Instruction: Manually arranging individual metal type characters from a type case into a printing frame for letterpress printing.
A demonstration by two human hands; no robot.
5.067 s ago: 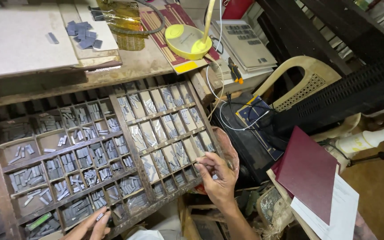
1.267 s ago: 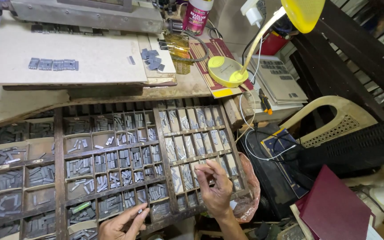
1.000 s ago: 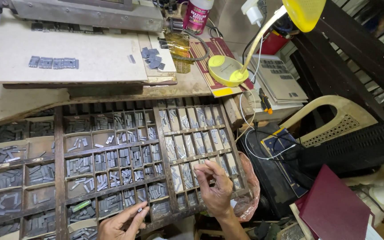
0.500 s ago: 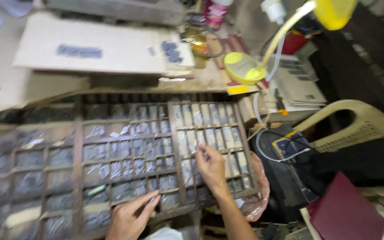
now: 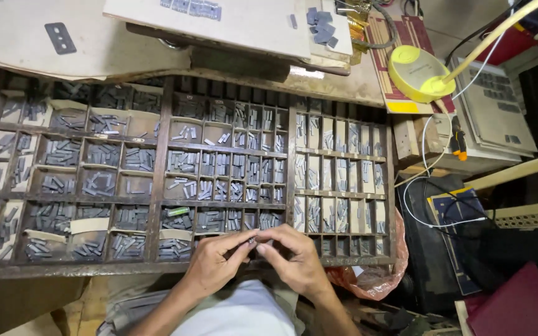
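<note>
A wide wooden type case [image 5: 157, 267] with many small compartments of grey metal type pieces lies in front of me. My left hand [image 5: 210, 267] and my right hand [image 5: 297, 261] meet over its front edge, near the middle. Their fingertips pinch a small grey metal type piece [image 5: 252, 240] between them. Compartments just beyond the fingers hold several more grey pieces. A green piece [image 5: 179, 211] lies in one compartment left of the hands.
Flat boards [image 5: 219, 25] with rows of grey type lie beyond the case. A yellow desk lamp [image 5: 418, 74] stands at the right, by a grey machine [image 5: 499, 118]. A plastic chair [image 5: 524, 199], a dark red book [image 5: 518, 308] and a pink plastic bag [image 5: 375, 280] crowd the right side.
The view has swung left and down over the case. My right hand has left the right-hand compartments and joined my left hand at the front edge, both now pinching a type piece.
</note>
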